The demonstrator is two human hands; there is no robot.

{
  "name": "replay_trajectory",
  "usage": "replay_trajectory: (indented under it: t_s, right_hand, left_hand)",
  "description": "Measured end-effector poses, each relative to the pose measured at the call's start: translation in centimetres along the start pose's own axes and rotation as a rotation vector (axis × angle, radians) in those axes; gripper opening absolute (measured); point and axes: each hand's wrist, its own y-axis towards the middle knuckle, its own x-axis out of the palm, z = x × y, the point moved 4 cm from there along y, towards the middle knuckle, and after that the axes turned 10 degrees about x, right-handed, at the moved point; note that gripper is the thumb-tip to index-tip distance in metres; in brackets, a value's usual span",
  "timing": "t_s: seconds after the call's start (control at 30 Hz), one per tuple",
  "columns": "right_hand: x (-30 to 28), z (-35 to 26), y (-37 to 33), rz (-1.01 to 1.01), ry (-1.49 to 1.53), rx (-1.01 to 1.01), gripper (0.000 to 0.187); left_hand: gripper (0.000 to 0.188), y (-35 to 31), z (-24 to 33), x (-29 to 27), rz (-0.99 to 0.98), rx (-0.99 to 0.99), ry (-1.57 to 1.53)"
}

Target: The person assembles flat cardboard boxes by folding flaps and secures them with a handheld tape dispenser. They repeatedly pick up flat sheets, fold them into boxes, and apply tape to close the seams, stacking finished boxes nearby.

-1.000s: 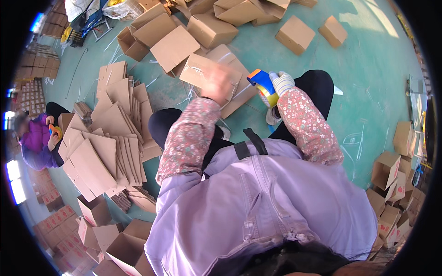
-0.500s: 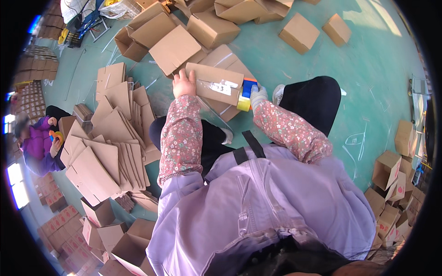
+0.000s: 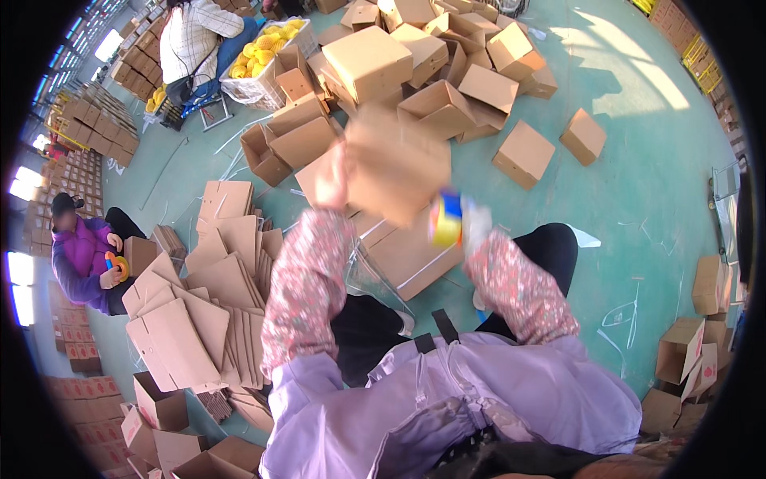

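A cardboard box [image 3: 403, 164], smeared by motion, is up off the floor in front of me. My left hand [image 3: 331, 180] grips its left edge; the fingers are blurred. In my gloved right hand [image 3: 477, 225] is a tape dispenser [image 3: 447, 222] in blue and yellow, just off the box's lower right corner. Beneath them a bundle of flat cardboard [image 3: 423, 259] with white strapping lies between my legs. To the left of my left arm, flattened boxes [image 3: 179, 335] lean in a loose stack.
Made-up boxes [image 3: 367, 64] are heaped ahead, with two single boxes [image 3: 523, 152] to their right. A co-worker in purple [image 3: 84, 247] sits at the left, another person [image 3: 195, 48] sits beyond a crate [image 3: 271, 68] of yellow things. More boxes [image 3: 678, 351] stand at the right.
The box has risen off the strapped bundle and moved away from me, in my left hand. My right hand has drawn back slightly with the tape dispenser. The view has tilted up.
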Motion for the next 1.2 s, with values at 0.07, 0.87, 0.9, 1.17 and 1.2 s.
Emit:
replay_trajectory:
  t_s: [0.07, 0.87, 0.9, 1.17, 1.2]
  right_hand:
    - [-0.8, -9.6, -0.2, -0.11, 0.391, -0.505, 0.034]
    - [4.4, -1.3, -8.8, -1.141, 0.384, -0.066, 0.046]
    - [4.8, -0.6, -8.9, -1.113, 0.333, -0.005, 0.048]
    - [6.0, 0.9, -11.6, -1.312, 0.25, 0.159, 0.052]
    - [5.9, 0.8, -11.4, -1.267, 0.183, 0.12, 0.053]
  left_hand:
    - [0.054, 5.4, 7.9, 1.8, 0.021, 0.465, -0.177]
    - [0.048, -19.3, -2.0, 2.7, -0.041, 0.318, 0.555]
    - [0.048, -19.6, -1.7, 2.4, -0.029, 0.336, 0.534]
    - [0.022, -21.0, 2.2, -5.9, 0.068, 0.499, 0.576]
    - [0.015, -21.1, 3.0, -9.6, 0.258, 0.541, 0.651]
